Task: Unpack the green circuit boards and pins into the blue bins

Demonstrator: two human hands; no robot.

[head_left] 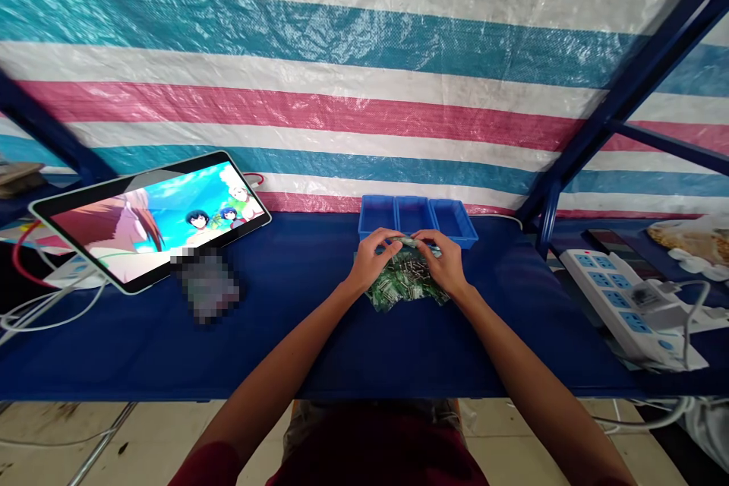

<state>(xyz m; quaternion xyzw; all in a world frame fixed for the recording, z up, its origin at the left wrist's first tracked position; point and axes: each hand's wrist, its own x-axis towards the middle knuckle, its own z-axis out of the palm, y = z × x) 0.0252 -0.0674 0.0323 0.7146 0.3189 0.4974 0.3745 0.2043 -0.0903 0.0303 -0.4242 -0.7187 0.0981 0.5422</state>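
Both hands meet over a pile of small clear plastic packets with green and dark contents. My left hand pinches one end of a small clear packet, and my right hand pinches its other end. What the packet contains is too small to tell. Just beyond the fingers stands a blue tray with three compartments, partly hidden by the hands.
On the left a tablet leans upright, playing a cartoon, with cables beside it. A blurred-out object lies before it. A white power strip with a plugged-in charger is at right. Blue metal posts and a striped tarp close off the back.
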